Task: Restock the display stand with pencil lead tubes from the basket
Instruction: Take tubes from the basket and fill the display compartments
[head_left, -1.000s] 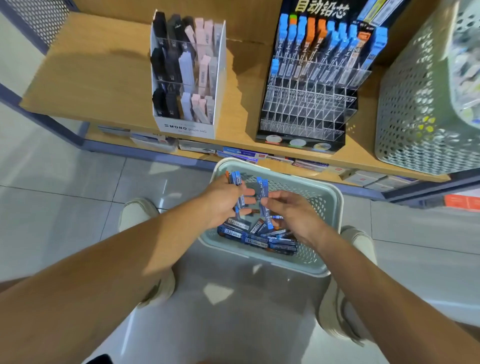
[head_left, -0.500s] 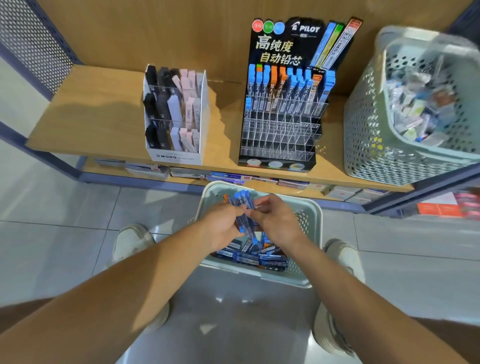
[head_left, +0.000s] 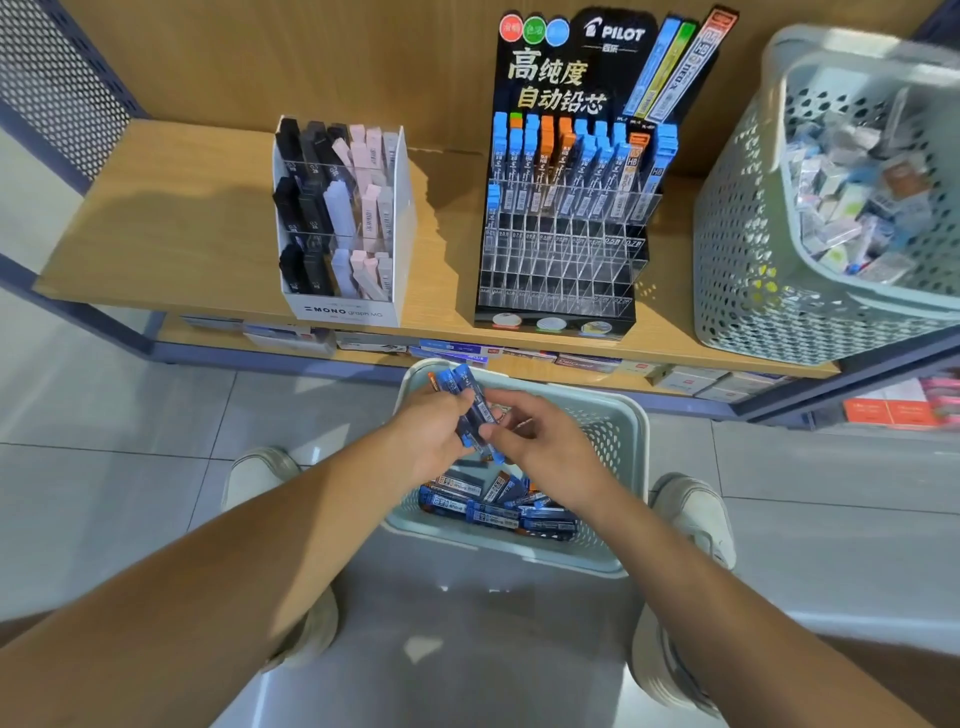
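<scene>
Left hand (head_left: 431, 439) grips slim dark pencil lead tubes (head_left: 458, 383) with blue caps; right hand (head_left: 543, 444) pinches one. At 12 o'clock, the display stand (head_left: 558, 67) reads "PILOT".

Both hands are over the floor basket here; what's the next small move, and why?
Probably the right hand draws one tube from the pencil lead tubes gripped in the left hand and lifts it toward the display stand: its fingers pinch the bunch, and the stand's lower clear slots look empty.
</scene>
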